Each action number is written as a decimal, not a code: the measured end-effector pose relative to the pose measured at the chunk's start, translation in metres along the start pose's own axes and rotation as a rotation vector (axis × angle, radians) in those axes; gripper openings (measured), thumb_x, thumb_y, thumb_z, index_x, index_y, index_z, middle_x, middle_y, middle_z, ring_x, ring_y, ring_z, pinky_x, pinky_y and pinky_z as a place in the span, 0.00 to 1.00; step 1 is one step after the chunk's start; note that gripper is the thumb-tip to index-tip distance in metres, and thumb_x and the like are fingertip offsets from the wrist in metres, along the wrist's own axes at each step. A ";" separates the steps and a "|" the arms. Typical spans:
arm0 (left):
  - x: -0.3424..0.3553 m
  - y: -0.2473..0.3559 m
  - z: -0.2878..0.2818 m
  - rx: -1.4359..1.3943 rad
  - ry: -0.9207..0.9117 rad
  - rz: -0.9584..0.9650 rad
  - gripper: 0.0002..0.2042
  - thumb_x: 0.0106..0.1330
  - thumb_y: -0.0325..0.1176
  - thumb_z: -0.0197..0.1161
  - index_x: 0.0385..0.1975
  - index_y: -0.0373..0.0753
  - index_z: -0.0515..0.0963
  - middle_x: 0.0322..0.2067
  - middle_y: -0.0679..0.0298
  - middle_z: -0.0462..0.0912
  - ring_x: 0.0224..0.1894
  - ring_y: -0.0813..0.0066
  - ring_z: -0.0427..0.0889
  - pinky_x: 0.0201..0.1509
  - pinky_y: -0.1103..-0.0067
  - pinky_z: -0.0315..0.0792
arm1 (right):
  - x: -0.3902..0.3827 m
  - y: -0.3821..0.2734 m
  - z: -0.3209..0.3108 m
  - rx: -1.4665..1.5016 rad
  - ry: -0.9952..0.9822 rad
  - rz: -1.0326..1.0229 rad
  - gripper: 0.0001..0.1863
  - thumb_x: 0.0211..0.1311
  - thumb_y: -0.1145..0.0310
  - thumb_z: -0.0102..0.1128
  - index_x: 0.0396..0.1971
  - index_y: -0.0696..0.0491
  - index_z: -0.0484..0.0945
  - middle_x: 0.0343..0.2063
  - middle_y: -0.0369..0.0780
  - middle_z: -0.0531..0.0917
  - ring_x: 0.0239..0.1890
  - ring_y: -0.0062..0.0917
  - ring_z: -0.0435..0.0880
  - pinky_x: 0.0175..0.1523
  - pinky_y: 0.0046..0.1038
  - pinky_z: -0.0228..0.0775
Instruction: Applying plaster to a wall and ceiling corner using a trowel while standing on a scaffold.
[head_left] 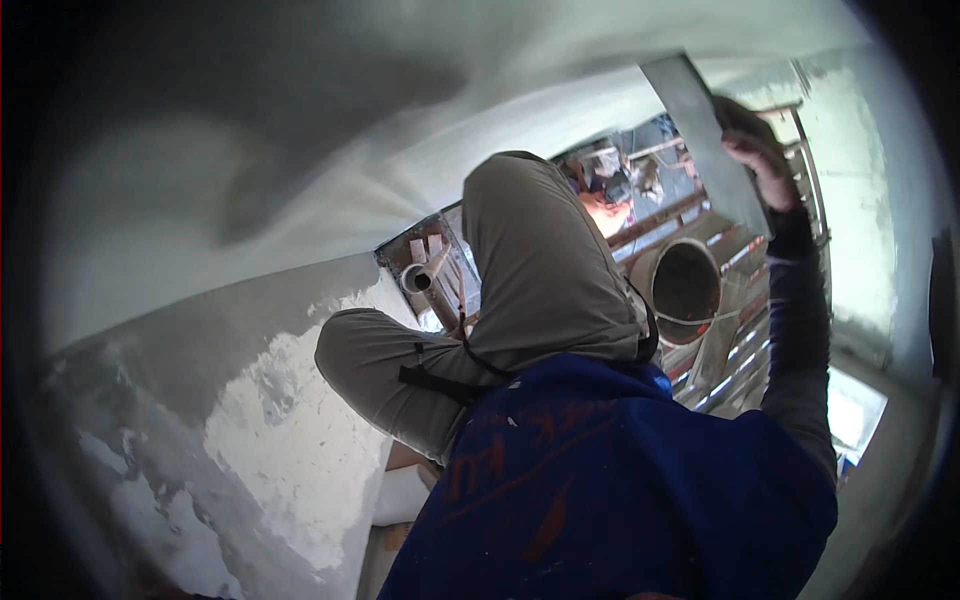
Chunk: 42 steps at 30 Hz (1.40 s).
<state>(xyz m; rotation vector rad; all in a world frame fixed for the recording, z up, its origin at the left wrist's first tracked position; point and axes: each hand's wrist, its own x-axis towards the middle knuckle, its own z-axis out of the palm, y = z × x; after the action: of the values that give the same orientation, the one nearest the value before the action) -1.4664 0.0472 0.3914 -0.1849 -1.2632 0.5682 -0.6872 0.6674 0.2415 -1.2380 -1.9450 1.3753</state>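
Note:
Fingers of my right hand [760, 160] curl round the edge of a long grey flat board [705, 130] at upper right, whose far end reaches the white surface above. Below and left of that hand, a round bucket [655, 285] with a dark inside sits on a slatted wooden platform [715, 365]. My bent legs in grey trousers and my blue top fill the middle. Only an unclear sliver of skin shows at the bottom edge, possibly my left hand; its fingers are hidden.
Patchy plastered wall [270, 420] lies at left, a smooth white surface [330, 150] above. Pipes [430, 275] show past my knees, with cluttered items [645, 175] farther off. A railed frame [805, 150] and pale wall [850, 200] stand at right, above a bright opening [850, 410].

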 end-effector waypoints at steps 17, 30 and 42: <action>-0.005 0.047 -0.026 -0.234 -0.185 -0.054 0.42 0.63 0.66 0.42 0.68 0.42 0.45 0.66 0.51 0.53 0.67 0.47 0.53 0.66 0.46 0.42 | -0.272 0.301 0.032 0.251 0.620 0.978 0.20 0.55 0.58 0.60 0.40 0.59 0.81 0.33 0.37 0.82 0.37 0.20 0.79 0.44 0.24 0.69; -0.006 0.040 -0.033 -0.358 -0.155 -0.033 0.39 0.64 0.66 0.41 0.67 0.42 0.50 0.65 0.52 0.56 0.66 0.48 0.56 0.65 0.47 0.46 | -0.230 0.361 0.083 0.993 1.003 0.742 0.19 0.65 0.58 0.45 0.47 0.55 0.74 0.42 0.44 0.81 0.42 0.36 0.82 0.50 0.37 0.73; -0.010 0.027 -0.036 -0.523 -0.118 0.039 0.37 0.65 0.65 0.39 0.66 0.43 0.53 0.64 0.53 0.58 0.64 0.48 0.59 0.65 0.48 0.49 | -0.246 0.379 0.086 0.945 0.867 0.550 0.17 0.66 0.60 0.47 0.45 0.55 0.75 0.42 0.42 0.82 0.44 0.33 0.81 0.51 0.35 0.73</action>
<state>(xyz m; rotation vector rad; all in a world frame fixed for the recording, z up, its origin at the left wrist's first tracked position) -1.4428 0.0711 0.3601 -0.6203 -1.5081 0.2738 -0.4774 0.4504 -0.1055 -1.4921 -0.2857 1.3579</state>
